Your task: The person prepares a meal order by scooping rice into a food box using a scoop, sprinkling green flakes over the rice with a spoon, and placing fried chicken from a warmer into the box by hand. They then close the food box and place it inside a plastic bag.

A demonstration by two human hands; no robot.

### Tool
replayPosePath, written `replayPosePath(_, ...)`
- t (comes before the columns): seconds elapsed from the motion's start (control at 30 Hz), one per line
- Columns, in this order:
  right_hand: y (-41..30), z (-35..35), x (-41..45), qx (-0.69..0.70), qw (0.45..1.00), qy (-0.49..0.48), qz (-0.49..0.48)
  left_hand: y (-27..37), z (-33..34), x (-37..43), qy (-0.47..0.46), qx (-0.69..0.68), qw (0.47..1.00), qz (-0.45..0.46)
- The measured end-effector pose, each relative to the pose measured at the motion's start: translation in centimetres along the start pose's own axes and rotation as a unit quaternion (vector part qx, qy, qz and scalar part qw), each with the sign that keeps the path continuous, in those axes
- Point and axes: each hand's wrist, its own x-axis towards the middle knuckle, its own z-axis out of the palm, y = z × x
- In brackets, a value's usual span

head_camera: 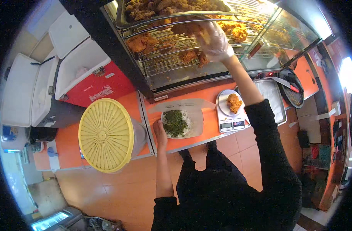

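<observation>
My left hand (161,133) rests at the left edge of an open paper food box (196,127), which holds white rice topped with chopped green flakes (175,122). My right hand (213,42), in a clear plastic glove, reaches into a lit glass display warmer, at a wire rack bearing fried chicken pieces (141,42). Its fingers are at a brown piece of fried chicken (187,29); whether they grip it is hard to see. Right of the box, one piece of fried chicken (234,103) lies on a white digital kitchen scale (222,115).
A large tub with a yellow ribbed lid (105,135) stands left of the box. Open coolers, one red (106,83), are further left. Right of the scale are a metal tray (269,98) and a black pan (297,98) with a red-handled knife (282,83) across it. The warmer's frame edges surround my right forearm.
</observation>
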Motion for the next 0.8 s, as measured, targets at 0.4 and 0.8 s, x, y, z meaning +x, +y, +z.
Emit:
replayPosePath(0.4,-8.0,-3.7,-9.5,0.803,0.465,0.143,0.344,-4.1,0.0,0.6,0.000,0.013,0.995,-0.097)
replayPosePath(0.8,-11.0,-6.4,-10.7,0.883,0.110,0.177,0.421,-1.5,-0.5,0.2,-0.034,0.006,0.996,-0.080)
